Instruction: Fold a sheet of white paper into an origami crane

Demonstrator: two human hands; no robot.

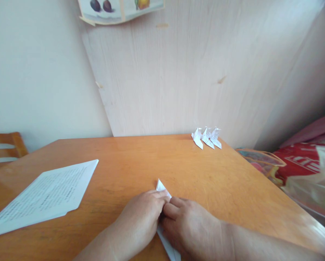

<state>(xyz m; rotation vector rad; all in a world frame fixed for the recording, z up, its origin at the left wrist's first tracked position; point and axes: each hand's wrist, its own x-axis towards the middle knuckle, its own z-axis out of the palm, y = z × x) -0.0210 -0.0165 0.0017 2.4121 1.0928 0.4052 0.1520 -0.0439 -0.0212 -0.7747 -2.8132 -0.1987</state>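
A narrow folded piece of white paper (168,243) lies on the wooden table (130,163), its pointed tip showing beyond my fingers and its wider end toward me. My left hand (144,212) presses on it from the left, fingers together near the tip. From the right, my right hand (188,221) grips the paper with curled fingers, right against the left hand. The middle of the strip is hidden under both hands.
Three folded paper figures (206,138) stand in a row at the table's far right. A stack of printed sheets (48,192) lies at the left. A wooden chair (4,146) stands beyond the left edge; a red bag (301,159) and clear plastic are off the right edge.
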